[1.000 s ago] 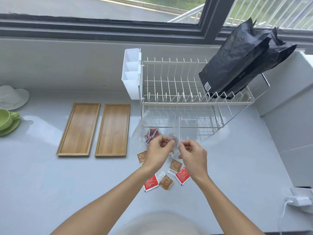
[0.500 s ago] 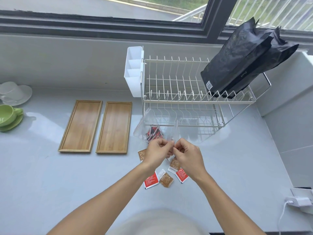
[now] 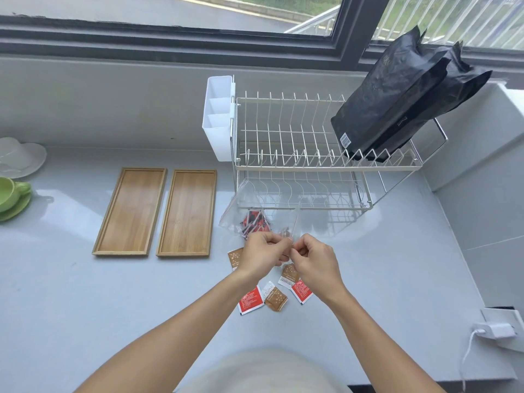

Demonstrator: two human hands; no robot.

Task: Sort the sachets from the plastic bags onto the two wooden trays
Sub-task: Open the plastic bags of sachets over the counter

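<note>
My left hand [image 3: 262,256] and my right hand [image 3: 313,258] meet over the counter, both pinching the edge of a clear plastic bag [image 3: 286,222] held upright. A second clear bag [image 3: 243,214] with red sachets [image 3: 253,224] inside lies just behind my left hand. Loose sachets lie under my hands: a red one [image 3: 250,300], a brown one [image 3: 275,297], another red one [image 3: 301,290] and a brown one [image 3: 234,256] partly hidden. Two bare wooden trays, left [image 3: 131,211] and right [image 3: 187,212], lie side by side to the left.
A wire dish rack [image 3: 312,163] with a white cutlery holder [image 3: 218,117] and black pouches [image 3: 397,100] stands behind the bags. A green cup and saucer [image 3: 11,197] and a white saucer [image 3: 22,157] sit far left. A white charger [image 3: 494,330] lies at the right edge.
My hands have drawn close together on the bag's edge and shifted slightly toward me. The bag stays upright between them.
</note>
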